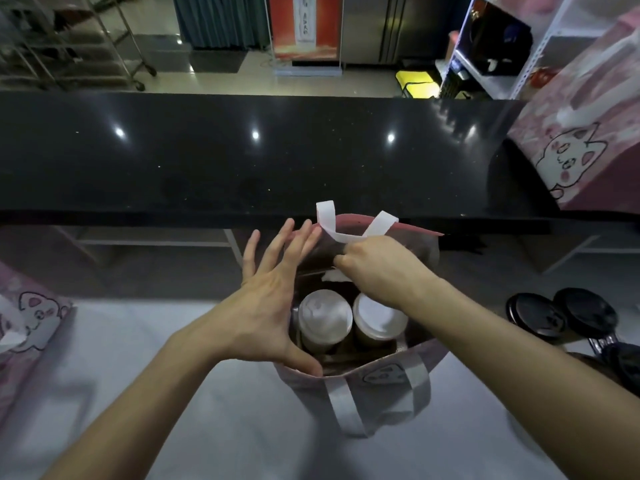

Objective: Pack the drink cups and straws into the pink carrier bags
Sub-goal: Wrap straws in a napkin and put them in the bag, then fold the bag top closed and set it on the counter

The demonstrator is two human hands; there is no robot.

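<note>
A pink carrier bag [381,386] stands open on the white worktop in front of me. Two lidded drink cups, one on the left [323,318] and one on the right [375,323], stand upright side by side inside it. My right hand [377,265] reaches over the cups and is closed on the far white handle [332,223] at the bag's back rim. My left hand [273,306] is spread open against the bag's left rim, thumb at the near edge and fingertips at the far edge. A white scrap shows under my right hand; I cannot tell if it is a straw.
A raised black counter [242,157] runs across just behind the bag. Another pink cat-print bag [581,140] stands on it at the right, and a third [27,327] lies at the left edge. Several black cup lids [561,317] lie on the worktop at the right.
</note>
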